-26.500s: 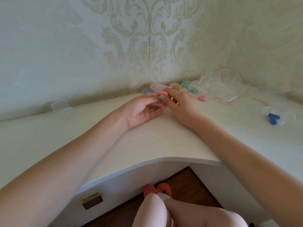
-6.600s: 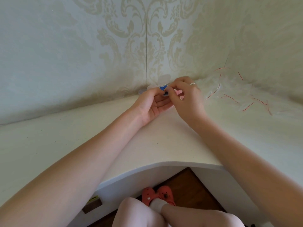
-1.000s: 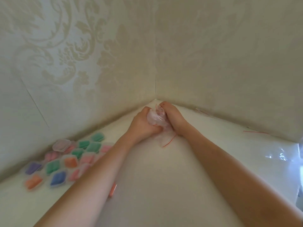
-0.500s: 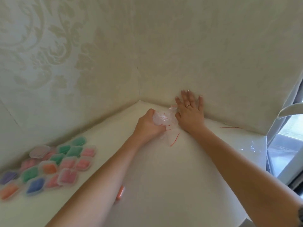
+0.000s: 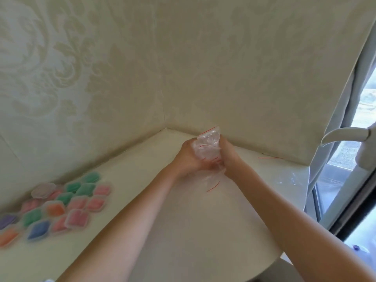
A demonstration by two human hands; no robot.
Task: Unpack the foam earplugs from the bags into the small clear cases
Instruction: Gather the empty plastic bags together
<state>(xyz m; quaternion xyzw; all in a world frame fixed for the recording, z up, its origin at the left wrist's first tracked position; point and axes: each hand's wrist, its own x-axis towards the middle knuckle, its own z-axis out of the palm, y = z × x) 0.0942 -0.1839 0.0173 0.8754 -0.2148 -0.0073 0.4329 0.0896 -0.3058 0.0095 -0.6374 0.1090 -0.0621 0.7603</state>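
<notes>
We see pale damask wallpaper (image 5: 81, 78) filling the upper frame, two walls meeting at a corner just above centre. Below it, a smooth off-white tabletop (image 5: 183, 231) with a rounded front edge takes the lower half. At the right edge of the frame, a window (image 5: 345, 169) with a white curved handle (image 5: 345, 134) and a grey curtain strip.

Two bare forearms run up from the bottom edge to frame centre. Left hand (image 5: 188, 157) and right hand (image 5: 228, 154) face each other, each with its grip clamped on a wad of clear bags (image 5: 207, 147) squeezed between them. The bags are thin crinkled plastic, glossy, with red zip lines; the top flares up above the fingers, loose film hangs down under the hands toward the tabletop. We cannot tell whether any earplugs are inside the wad. One more stray red strip (image 5: 269, 158) lies right of the hands near the wall; clear film (image 5: 293, 178) glints at the tabletop's right end.

Lower left of the frame: a cluster of small clear cases (image 5: 61, 206), rounded-square, touching or just beside one another on the tabletop, well apart from the hands. Colours show through the lids: pink, green, orange, blue, purple. All blurred, so we cannot make out single earplugs.
</notes>
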